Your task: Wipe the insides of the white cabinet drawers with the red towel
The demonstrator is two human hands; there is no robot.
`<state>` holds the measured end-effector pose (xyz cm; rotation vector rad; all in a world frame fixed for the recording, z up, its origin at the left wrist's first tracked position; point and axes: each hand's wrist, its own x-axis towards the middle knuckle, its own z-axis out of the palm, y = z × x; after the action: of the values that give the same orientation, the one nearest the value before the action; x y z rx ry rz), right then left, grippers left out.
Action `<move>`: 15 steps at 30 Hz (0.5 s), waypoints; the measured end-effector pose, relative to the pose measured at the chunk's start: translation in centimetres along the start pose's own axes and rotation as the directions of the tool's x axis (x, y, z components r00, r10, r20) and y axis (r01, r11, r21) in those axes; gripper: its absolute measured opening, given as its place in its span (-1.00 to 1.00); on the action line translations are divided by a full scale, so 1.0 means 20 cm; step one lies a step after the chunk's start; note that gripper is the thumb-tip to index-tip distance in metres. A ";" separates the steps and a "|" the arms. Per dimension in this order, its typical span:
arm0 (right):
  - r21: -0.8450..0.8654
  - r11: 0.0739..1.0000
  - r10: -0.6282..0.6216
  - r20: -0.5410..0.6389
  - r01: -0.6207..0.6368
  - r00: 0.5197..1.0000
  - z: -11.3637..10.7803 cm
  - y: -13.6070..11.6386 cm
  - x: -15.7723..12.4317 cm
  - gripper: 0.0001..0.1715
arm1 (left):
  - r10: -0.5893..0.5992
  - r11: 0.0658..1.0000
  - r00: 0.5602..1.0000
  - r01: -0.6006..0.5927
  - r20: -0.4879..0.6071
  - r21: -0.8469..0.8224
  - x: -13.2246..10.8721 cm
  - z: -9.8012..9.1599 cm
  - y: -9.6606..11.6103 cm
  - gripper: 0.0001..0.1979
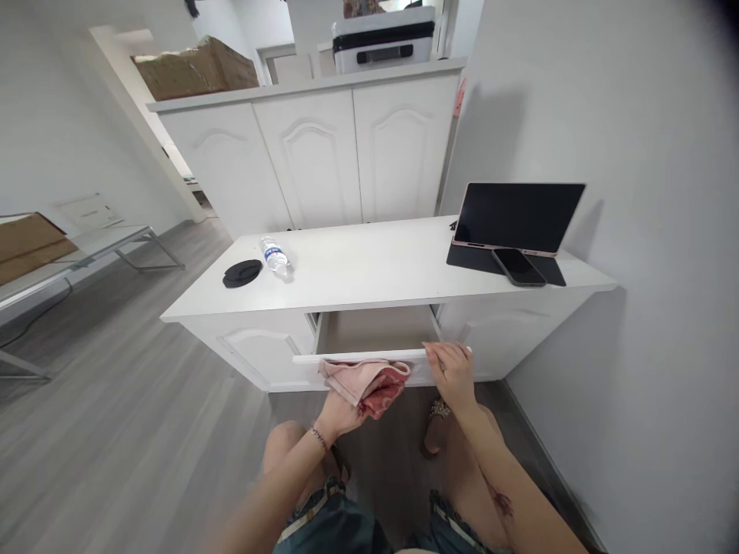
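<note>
A white drawer point(309, 359) is pulled out of the low white cabinet, and its beige bottom shows. My left hand point(342, 415) is closed around a folded pink and red cloth point(361, 378), which lies against the drawer's front; some of its fingers are hidden under the cloth. At the drawer's right end, my right hand point(453, 375) has its fingers hooked over the top edge of the front panel, gripping it.
On the cabinet top point(358, 261) are a plastic bottle point(275, 257) lying down, a black flat round item point(242, 273), a propped tablet point(519, 217) and a phone point(518, 267). A wall point(640, 231) is close on the right. Behind stands a taller cabinet point(315, 154).
</note>
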<state>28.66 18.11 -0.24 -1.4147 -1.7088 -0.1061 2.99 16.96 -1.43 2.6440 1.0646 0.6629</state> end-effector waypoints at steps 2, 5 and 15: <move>0.011 1.000 -0.005 0.017 0.005 1.000 -0.01 0.00 0.00 -0.63 | 0.040 0.999 0.999 -0.040 -0.001 -0.030 0.06 0.01 0.06 -0.40; 0.018 1.000 -0.008 0.031 0.008 0.999 -0.01 0.00 0.00 -0.60 | 0.094 0.995 0.995 -0.095 -0.027 -0.040 0.13 0.05 0.11 -0.37; 0.064 0.998 0.009 0.067 -0.013 0.998 -0.03 0.01 0.00 -0.57 | 0.123 0.992 0.991 -0.123 -0.050 -0.015 0.27 0.08 0.24 -0.31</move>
<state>29.24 17.83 0.06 -1.3934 -1.7429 0.0029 10.10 17.21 0.63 2.7082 0.9090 0.7616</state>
